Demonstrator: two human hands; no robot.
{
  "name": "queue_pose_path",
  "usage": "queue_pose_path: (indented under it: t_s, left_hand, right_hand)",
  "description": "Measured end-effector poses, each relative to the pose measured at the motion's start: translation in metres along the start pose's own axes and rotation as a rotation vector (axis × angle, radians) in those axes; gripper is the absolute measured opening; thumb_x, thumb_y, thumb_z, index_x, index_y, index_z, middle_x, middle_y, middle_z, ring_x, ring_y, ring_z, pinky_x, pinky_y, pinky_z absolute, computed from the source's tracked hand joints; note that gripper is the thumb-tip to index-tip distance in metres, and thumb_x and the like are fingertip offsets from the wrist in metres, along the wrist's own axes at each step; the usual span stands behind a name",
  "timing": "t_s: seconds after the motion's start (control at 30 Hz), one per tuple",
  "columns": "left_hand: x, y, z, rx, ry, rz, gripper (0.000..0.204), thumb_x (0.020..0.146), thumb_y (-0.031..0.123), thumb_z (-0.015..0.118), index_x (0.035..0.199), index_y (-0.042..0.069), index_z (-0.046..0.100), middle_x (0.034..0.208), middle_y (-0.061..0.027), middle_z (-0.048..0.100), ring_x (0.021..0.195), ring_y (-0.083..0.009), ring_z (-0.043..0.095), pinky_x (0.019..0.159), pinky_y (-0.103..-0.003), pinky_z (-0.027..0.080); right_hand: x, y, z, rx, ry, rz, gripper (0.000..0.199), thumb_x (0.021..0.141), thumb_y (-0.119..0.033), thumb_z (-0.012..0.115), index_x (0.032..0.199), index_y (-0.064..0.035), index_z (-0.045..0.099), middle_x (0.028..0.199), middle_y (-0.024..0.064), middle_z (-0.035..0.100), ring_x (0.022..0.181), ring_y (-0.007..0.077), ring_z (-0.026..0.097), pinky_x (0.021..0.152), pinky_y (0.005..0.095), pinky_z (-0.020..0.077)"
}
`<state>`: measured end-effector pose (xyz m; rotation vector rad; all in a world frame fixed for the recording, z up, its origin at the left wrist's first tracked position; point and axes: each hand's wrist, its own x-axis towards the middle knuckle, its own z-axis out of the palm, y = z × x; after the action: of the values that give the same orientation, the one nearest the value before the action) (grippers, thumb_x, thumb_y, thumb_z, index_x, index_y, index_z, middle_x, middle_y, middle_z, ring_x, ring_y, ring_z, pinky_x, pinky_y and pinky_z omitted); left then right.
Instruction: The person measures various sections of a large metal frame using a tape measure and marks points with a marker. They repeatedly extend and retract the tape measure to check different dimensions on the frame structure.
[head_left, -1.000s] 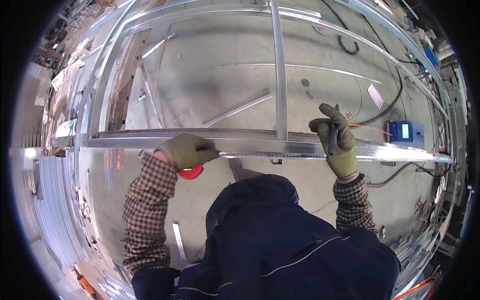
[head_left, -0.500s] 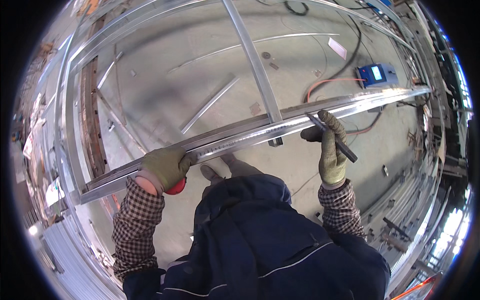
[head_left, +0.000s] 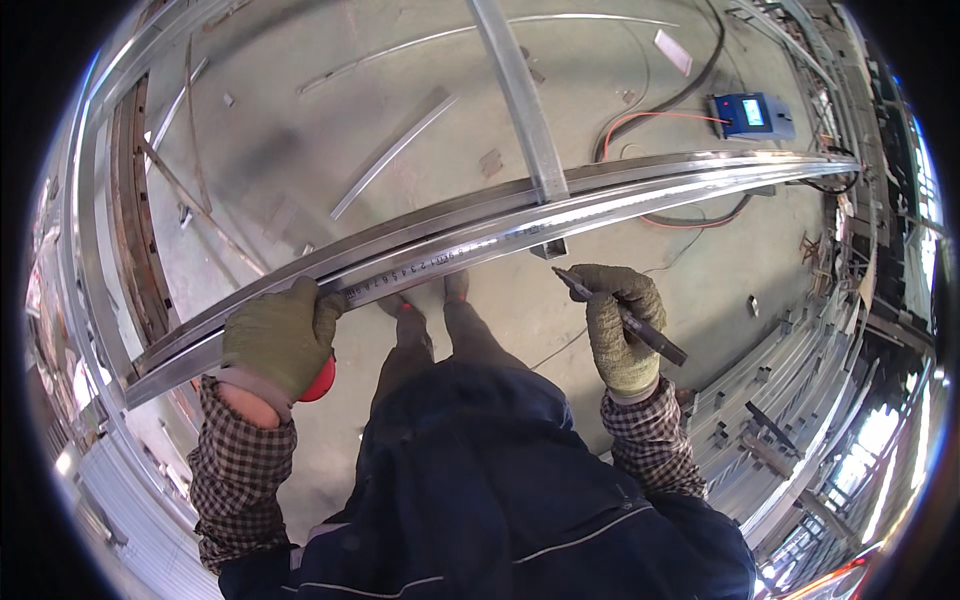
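Tape measure [head_left: 450, 262] lies stretched along the steel rail [head_left: 640, 195], pinned there by the closed left hand [head_left: 280, 335], while the right hand [head_left: 620, 320] grips a marker [head_left: 625, 318] just below.

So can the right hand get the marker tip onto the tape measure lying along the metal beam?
Probably yes: the right hand holds the marker just below the beam, with nothing between its tip and the tape measure.

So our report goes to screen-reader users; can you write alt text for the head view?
A person's gloved left hand presses a tape measure along a long metal rail, while the gloved right hand holds a dark marker just below it. A blue device sits on the concrete floor.
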<state>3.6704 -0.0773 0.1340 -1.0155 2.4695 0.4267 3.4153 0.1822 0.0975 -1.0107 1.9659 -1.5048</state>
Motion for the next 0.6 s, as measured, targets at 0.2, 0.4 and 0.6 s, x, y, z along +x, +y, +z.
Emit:
queue_pose_path:
  t_s: [0.2, 0.4, 0.6]
  left_hand:
    - [0.000, 0.005, 0.002, -0.051, 0.066, -0.017, 0.030, 0.103, 0.034, 0.062, 0.092, 0.007, 0.065, 0.074, -0.0142, 0.071, 0.070, -0.0382, 0.070, 0.066, -0.050, 0.053]
    - [-0.004, 0.010, 0.002, -0.097, 0.110, -0.044, 0.023, 0.101, 0.029, 0.066, 0.092, 0.008, 0.065, 0.073, -0.0109, 0.071, 0.070, -0.0352, 0.070, 0.065, -0.046, 0.054]
    - [-0.004, 0.016, 0.000, -0.072, 0.090, -0.070, 0.017, 0.097, 0.022, 0.069, 0.092, 0.007, 0.065, 0.080, -0.0115, 0.072, 0.074, -0.0342, 0.071, 0.068, -0.044, 0.054]
  right_hand:
    - [0.025, 0.021, 0.011, -0.059, -0.113, -0.201, 0.017, 0.101, -0.011, 0.070, 0.113, -0.0009, 0.062, 0.110, 0.0180, 0.072, 0.101, 0.0261, 0.072, 0.091, 0.0418, 0.0592]
    - [0.037, 0.023, 0.025, -0.003, -0.213, -0.172, 0.019, 0.093, -0.003, 0.072, 0.110, -0.0009, 0.063, 0.102, 0.0179, 0.073, 0.094, 0.0283, 0.074, 0.089, 0.0414, 0.0596]
    - [0.049, 0.026, 0.036, -0.146, -0.207, -0.323, 0.022, 0.083, 0.003, 0.074, 0.103, -0.0019, 0.066, 0.095, 0.0167, 0.073, 0.086, 0.0280, 0.073, 0.079, 0.0401, 0.0596]
